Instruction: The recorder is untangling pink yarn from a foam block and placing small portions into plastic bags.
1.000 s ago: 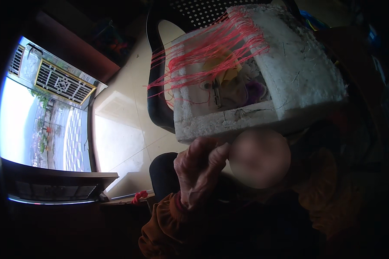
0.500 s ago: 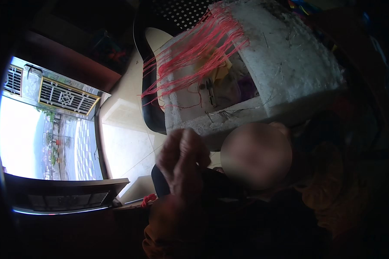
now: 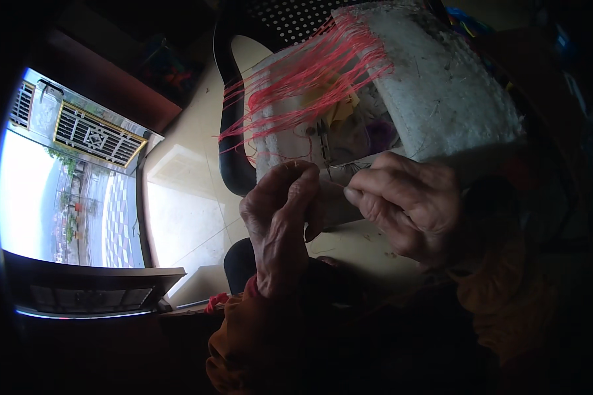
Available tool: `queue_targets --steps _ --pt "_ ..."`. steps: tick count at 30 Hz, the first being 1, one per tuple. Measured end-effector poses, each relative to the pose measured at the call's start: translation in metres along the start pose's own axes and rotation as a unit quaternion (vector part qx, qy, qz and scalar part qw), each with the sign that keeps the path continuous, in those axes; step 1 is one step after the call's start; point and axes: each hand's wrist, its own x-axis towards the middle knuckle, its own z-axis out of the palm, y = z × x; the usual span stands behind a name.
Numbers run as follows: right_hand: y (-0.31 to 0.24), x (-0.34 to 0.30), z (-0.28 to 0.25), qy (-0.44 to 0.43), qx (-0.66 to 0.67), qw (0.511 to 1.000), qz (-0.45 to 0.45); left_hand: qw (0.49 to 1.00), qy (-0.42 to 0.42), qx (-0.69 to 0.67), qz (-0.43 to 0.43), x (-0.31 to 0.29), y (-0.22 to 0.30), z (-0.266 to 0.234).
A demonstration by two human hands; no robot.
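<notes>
Box (image 3: 451, 99): threads (image 3: 323, 82) across top, chair (image 3: 290, 20) behind, gate (image 3: 99, 133) far left, left hand (image 3: 277, 214) and right hand (image 3: 412, 204) before it.

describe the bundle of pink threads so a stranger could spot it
Start at the black plastic chair with the dotted back; by it stands a thick white foam box with a hollow. Across that hollow runs the bundle of pink threads, fanned loose over the left rim. Its stringy strands set it apart from the yellow sheet and purple piece inside.
</notes>
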Motion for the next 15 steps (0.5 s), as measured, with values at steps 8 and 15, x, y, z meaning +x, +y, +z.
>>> queue_targets --steps 8,15 --pt "0.007 0.031 -0.008 -0.096 -0.116 0.987 -0.061 0.998 0.017 -0.057 0.013 -0.002 -0.01 -0.01" --pt "0.027 0.037 -0.004 -0.136 0.053 0.988 0.059 0.997 0.023 -0.022 0.069 0.004 -0.006 -0.011"
